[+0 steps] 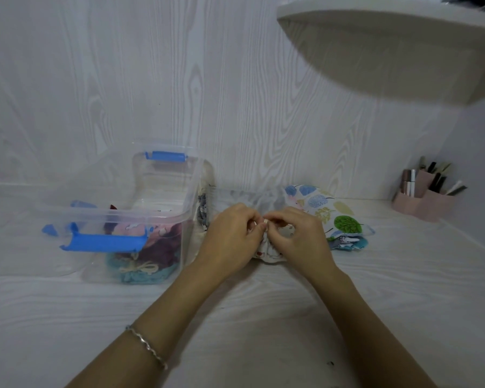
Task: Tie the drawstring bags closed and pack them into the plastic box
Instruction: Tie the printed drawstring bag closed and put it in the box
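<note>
So the left hand (230, 239) and right hand (303, 239) pinch the drawstring (264, 220) with curled fingers (251, 217); the bag (266, 252) lies on the table (263, 303) right of the plastic box (151, 215), mouth near, body running far.

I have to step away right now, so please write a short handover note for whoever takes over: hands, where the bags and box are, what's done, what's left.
Hands: the left hand and right hand both pinch the cream cord at the gathered mouth of the white printed fabric bag on the table. The knot looks unfinished.
Box: the clear plastic box with blue latches stands open on the left.
Done: several bags are inside, including a teal bag tied with a cream bow.
Left: finish this knot and pack the bag, then do the white leaf-print bag and the others piled around it.
</note>
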